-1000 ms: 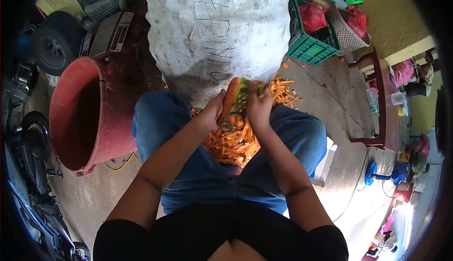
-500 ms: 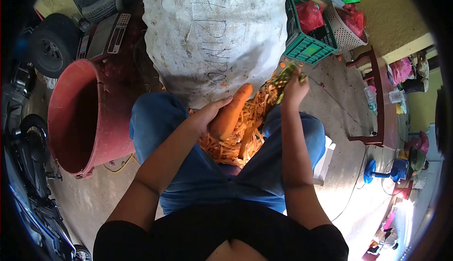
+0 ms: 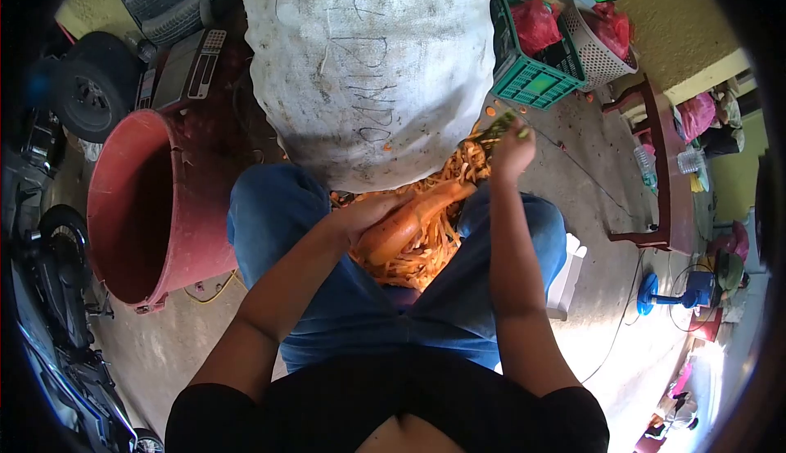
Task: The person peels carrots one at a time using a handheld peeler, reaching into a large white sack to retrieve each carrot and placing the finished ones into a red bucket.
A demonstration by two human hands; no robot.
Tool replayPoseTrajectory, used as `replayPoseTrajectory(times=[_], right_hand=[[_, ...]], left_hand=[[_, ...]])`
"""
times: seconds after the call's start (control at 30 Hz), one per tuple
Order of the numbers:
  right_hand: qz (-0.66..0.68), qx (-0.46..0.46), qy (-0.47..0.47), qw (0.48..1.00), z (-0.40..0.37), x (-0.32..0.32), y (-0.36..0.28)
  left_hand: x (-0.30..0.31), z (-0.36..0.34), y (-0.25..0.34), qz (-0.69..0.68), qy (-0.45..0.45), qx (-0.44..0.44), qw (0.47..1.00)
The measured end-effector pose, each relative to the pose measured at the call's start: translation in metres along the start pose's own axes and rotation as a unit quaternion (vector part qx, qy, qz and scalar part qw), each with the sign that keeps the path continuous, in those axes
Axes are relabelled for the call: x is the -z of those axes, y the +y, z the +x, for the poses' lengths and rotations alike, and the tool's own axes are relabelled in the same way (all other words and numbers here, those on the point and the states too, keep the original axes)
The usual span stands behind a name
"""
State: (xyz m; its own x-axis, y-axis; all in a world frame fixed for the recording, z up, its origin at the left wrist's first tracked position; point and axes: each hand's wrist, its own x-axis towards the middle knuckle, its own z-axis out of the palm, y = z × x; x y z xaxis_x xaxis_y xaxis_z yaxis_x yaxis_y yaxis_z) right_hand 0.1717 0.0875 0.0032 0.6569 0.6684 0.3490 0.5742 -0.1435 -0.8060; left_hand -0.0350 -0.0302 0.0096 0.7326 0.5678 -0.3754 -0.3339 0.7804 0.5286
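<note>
A large carrot (image 3: 403, 230) lies across my left hand (image 3: 364, 211), whose fingers are wrapped round its far side. It points up and to the right, its narrow end near my right knee. My right hand (image 3: 514, 154), closed, grips a green, flat-looking tool (image 3: 501, 131) just beyond that end, apart from the carrot. The tool is blurred and I cannot make out its exact kind. Between my knees and below the carrot is a heap of orange peelings (image 3: 422, 269), which reaches up beside the sack.
A full white sack (image 3: 368, 76) stands right in front of my knees. To the left a red barrel (image 3: 201, 207) lies tilted, near a motorcycle (image 3: 70, 289). At the right are a green crate (image 3: 536, 84), a white basket (image 3: 585, 52) and a wooden bench (image 3: 675, 199).
The carrot has tipped from steep to flatter, its narrow end swinging right and down. My right hand stays at nearly the same spot with the green tool.
</note>
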Motion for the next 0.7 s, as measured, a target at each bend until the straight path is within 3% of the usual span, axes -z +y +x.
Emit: replayPoseTrajectory(times=[0.1,0.13,0.17,0.27,0.3,0.33,0.37,0.43,0.5,0.53,0.57,0.6,0.63,0.67,0.7], right_hand=[[0.105,-0.058,-0.048,0.992,0.011,0.013,-0.002],[0.104,-0.056,-0.050,0.992,0.004,0.016,-0.009],[0.163,-0.029,-0.110,0.980,-0.011,0.017,-0.017],[0.255,0.024,-0.237,0.937,-0.069,0.019,-0.044],[0.253,0.082,-0.274,0.924,-0.087,0.027,-0.053],[0.249,0.140,-0.308,0.908,-0.099,0.033,-0.059],[0.249,0.138,-0.306,0.909,-0.101,0.033,-0.063],[0.151,0.102,-0.329,0.926,-0.103,0.033,-0.067],[0.153,0.166,-0.214,0.950,-0.084,0.011,-0.042],[0.112,0.137,-0.173,0.969,-0.059,0.009,-0.037],[0.067,0.037,-0.130,0.989,-0.033,-0.004,-0.011],[0.000,0.038,-0.059,0.997,-0.011,0.006,-0.016],[0.021,0.034,-0.009,0.999,0.006,0.007,-0.006],[0.023,0.035,-0.007,0.999,0.011,0.005,0.003],[0.124,-0.021,-0.035,0.991,0.010,0.020,-0.017]], left_hand=[[0.001,0.002,0.002,-0.001,0.004,0.002,1.000],[-0.001,0.004,0.007,-0.032,0.071,0.006,0.997],[-0.002,0.005,0.011,-0.063,0.138,0.010,0.988],[0.011,0.012,0.012,-0.049,0.127,-0.001,0.991],[0.009,0.010,0.012,-0.047,0.128,-0.001,0.991],[0.006,0.009,0.009,-0.058,0.124,-0.060,0.989],[0.004,0.008,0.007,-0.069,0.118,-0.117,0.984],[0.007,0.007,0.006,-0.045,0.092,-0.104,0.989],[0.008,0.004,0.008,-0.021,0.069,-0.097,0.993],[0.005,0.001,0.008,0.019,0.060,-0.067,0.996],[0.000,0.000,0.008,0.059,0.050,-0.037,0.996],[-0.009,-0.005,0.009,0.060,0.046,-0.037,0.996],[-0.021,-0.012,0.010,0.035,0.032,-0.032,0.998],[-0.027,-0.016,0.010,0.010,0.019,-0.028,0.999],[-0.017,-0.013,0.007,0.043,0.008,-0.037,0.998]])
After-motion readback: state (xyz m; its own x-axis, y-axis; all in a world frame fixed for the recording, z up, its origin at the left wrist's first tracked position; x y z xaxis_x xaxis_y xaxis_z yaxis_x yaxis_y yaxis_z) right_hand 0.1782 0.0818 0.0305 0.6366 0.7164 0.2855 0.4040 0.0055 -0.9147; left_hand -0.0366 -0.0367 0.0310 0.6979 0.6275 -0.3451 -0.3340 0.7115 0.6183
